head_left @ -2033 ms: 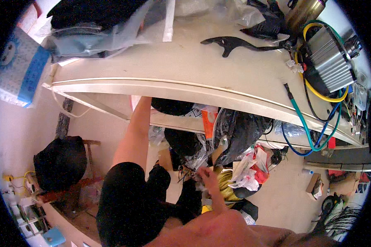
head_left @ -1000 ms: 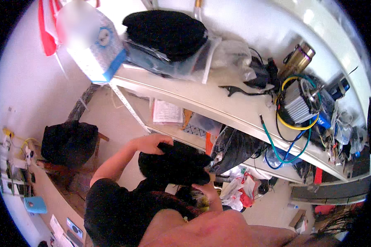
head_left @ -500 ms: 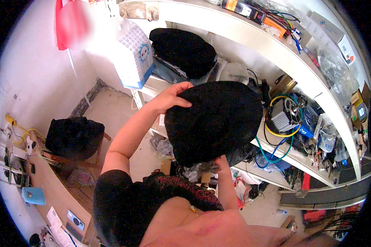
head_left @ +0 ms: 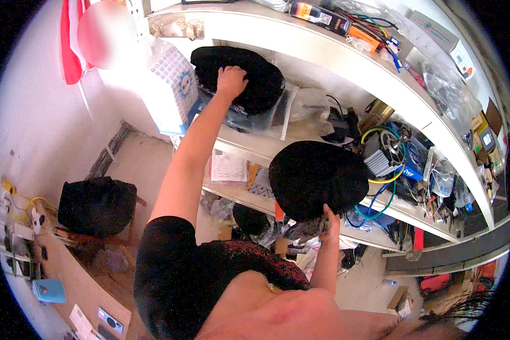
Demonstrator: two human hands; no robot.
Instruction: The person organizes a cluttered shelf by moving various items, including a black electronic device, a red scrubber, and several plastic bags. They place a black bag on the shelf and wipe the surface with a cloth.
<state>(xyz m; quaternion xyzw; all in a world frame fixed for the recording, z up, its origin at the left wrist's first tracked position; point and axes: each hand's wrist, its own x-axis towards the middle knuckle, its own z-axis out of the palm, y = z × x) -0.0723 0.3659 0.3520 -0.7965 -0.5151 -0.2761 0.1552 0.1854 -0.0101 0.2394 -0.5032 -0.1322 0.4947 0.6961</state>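
Observation:
A dark, rounded, cushion-like piece [head_left: 317, 178] hangs in front of the shelves. My right hand [head_left: 330, 222] is closed on its lower edge, where crumpled clear plastic also shows; part of the grip is hidden. Farther back on the shelf lies a second black oval piece [head_left: 260, 85], with clear plastic wrapping [head_left: 249, 122] under its near edge. Stretched out to it, my left hand [head_left: 232, 82] rests on its top, fingers extended and slightly bent.
A white and blue package [head_left: 173, 90] stands left of the oval piece. Cables and a grey finned motor [head_left: 381, 158] crowd the shelf at right. A black-covered chair [head_left: 96, 207] is at left, beside a desk [head_left: 105, 277]. The upper shelf edge [head_left: 323, 42] arches overhead.
My left hand has let go of the held black piece and reached to the oval one on the shelf. In my right hand, the held piece has moved lower and right.

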